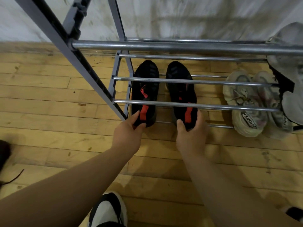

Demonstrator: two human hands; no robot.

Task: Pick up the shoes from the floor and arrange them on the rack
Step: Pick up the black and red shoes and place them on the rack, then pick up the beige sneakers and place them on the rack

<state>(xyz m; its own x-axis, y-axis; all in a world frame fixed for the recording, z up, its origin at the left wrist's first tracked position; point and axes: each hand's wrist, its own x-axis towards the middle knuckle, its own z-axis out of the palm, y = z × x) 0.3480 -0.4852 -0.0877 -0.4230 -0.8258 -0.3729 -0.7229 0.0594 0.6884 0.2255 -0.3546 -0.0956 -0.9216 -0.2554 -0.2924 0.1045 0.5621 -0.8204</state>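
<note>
A pair of black shoes is being set on the lowest tier of the rack [180, 46], toes toward the wall. The left shoe [145, 89] is pinched at its heel by the left hand [129, 130]; the right shoe [181, 90] is gripped likewise by the right hand [190, 133]. Placement seems nearly finished (heels overhang the front bar). Next, both grips should be released once the shoes are judged steady, beside the pale sneakers [250, 104].

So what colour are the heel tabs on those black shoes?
Orange-red heel tabs on the black shoes, head view.
</note>
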